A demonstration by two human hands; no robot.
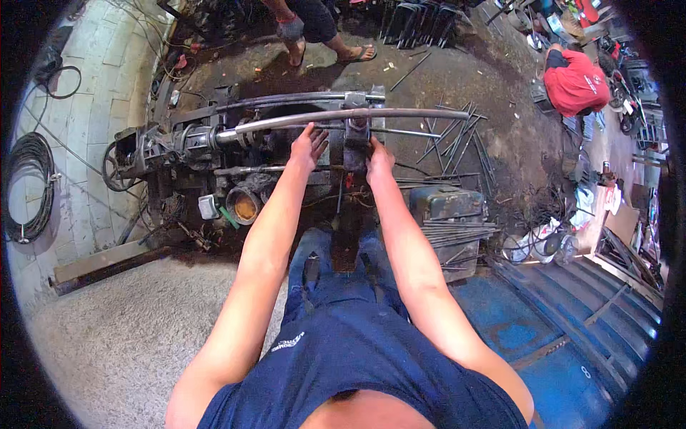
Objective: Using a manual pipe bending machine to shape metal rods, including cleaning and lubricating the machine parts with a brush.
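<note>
A dark, greasy lathe-like machine [200, 136] stands across in front of me, with a long metal bar [414, 113] running along its top. A thinner metal rod [407, 133] sticks out to the right below the bar. My left hand [308, 150] is just below the bar, fingers stretched and apart, holding nothing I can see. My right hand [379, 160] is against the right side of the machine's dark block [356, 132], close under the thin rod. Its fingertips are partly hidden there, so its grip does not show.
Loose metal rods [464, 136] lie scattered on the floor at right. More rods lie by a dark metal box [446, 203]. A person's legs [325, 32] stand beyond the machine; a person in a red shirt [577, 82] crouches far right. Coiled black cable [28, 186] hangs at left.
</note>
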